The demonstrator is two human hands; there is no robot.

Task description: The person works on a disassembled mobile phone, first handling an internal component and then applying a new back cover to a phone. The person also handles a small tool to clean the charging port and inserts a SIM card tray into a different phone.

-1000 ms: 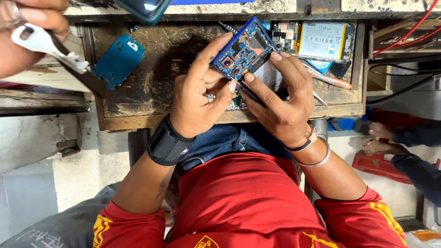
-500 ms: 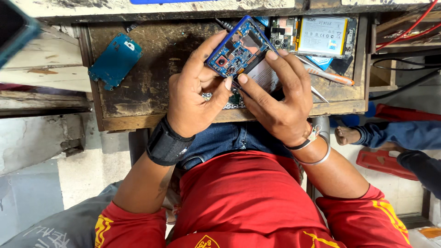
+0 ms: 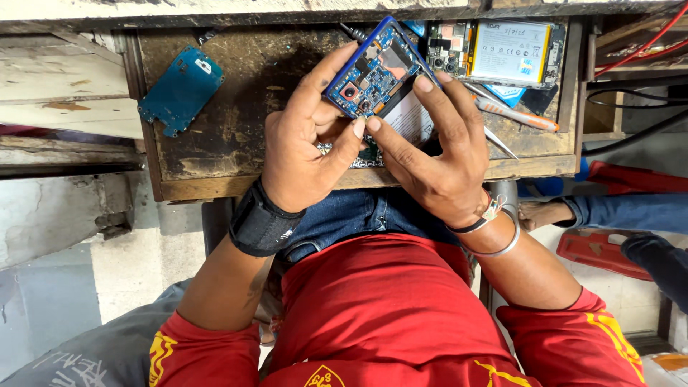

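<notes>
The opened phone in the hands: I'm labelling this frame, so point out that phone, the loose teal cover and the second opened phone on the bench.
opened phone [image 3: 373, 72], head view, on its blue circuit board.
teal cover [image 3: 180, 89], head view, on its middle.
second opened phone [image 3: 510, 50], head view, on its pale battery.

Left hand [image 3: 304, 154], right hand [image 3: 437, 161] gripping opened blue phone [image 3: 373, 72] over workbench [image 3: 236, 107].

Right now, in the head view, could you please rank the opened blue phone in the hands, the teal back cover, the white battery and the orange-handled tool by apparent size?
1. Opened blue phone, though it is held nearer the camera.
2. White battery and teal back cover: too alike to rank.
3. Orange-handled tool, thinnest.
</notes>
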